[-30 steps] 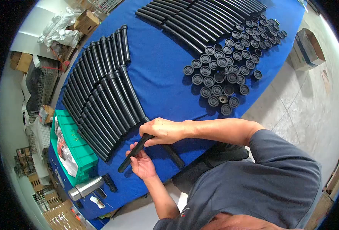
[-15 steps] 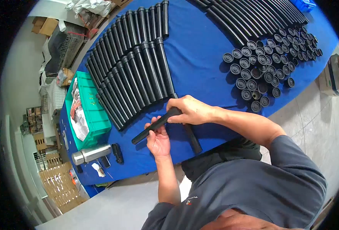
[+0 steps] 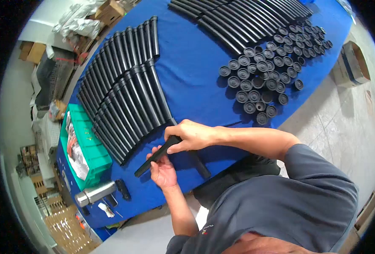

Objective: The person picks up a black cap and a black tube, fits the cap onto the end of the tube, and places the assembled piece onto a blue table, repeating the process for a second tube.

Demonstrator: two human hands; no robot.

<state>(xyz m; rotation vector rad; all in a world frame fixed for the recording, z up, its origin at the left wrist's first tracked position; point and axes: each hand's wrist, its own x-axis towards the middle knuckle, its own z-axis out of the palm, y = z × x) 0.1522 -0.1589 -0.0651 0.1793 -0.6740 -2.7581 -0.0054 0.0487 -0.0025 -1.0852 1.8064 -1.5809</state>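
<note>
A short black tube (image 3: 144,168) is held slanting over the near edge of the blue table. Its upper end is in my right hand (image 3: 191,135), closed over it from above. Beneath the tube, my left hand (image 3: 164,172) is palm up, with thumb and fingers around its middle. Another black tube (image 3: 201,166) lies on the cloth below my right hand, partly hidden by it. Just beyond my hands, black tubes with wider collared ends (image 3: 138,101) lie side by side in two rows.
Many round black caps (image 3: 255,82) are spread at the right, beside more black tubes (image 3: 238,25) at the far side. On the left stand a green bin (image 3: 95,154) with plastic bags inside and a silver flask (image 3: 96,192). A cardboard box (image 3: 350,65) sits on the floor.
The camera view has shifted, so the table items appear further left. Both hands keep the same hold on the tube, which looks nearly unchanged in its slant.
</note>
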